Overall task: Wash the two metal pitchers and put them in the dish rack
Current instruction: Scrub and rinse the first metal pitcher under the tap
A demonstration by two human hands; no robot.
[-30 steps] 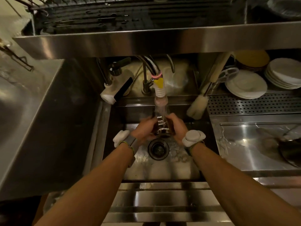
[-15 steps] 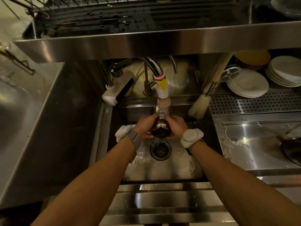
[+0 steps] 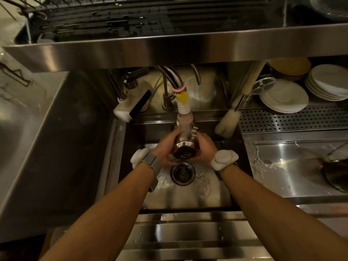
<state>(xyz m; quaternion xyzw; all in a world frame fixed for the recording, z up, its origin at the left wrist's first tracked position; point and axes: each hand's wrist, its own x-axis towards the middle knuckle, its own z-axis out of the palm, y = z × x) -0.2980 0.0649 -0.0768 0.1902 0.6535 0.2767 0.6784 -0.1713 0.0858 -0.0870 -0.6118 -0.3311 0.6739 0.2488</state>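
A small metal pitcher (image 3: 184, 146) is held tilted under the faucet nozzle (image 3: 183, 108), over the sink (image 3: 188, 194), its round end turned toward me. My left hand (image 3: 165, 147) grips its left side and my right hand (image 3: 204, 147) grips its right side. Both hands are above the drain (image 3: 182, 172). The wire dish rack (image 3: 116, 17) sits on the steel shelf overhead. A dark round metal vessel (image 3: 337, 174) lies at the right edge on the drainboard; whether it is the second pitcher I cannot tell.
A long-handled bottle brush (image 3: 228, 121) leans at the sink's back right corner. Stacks of white plates (image 3: 284, 98) stand behind a perforated tray (image 3: 293, 119). A white soap dispenser (image 3: 130, 108) hangs at the back left. A steel counter (image 3: 28, 129) flanks the left.
The pitcher has been tipped and raised closer to the nozzle, its round end now turned more toward me. Both hands stayed on it and shifted slightly up.
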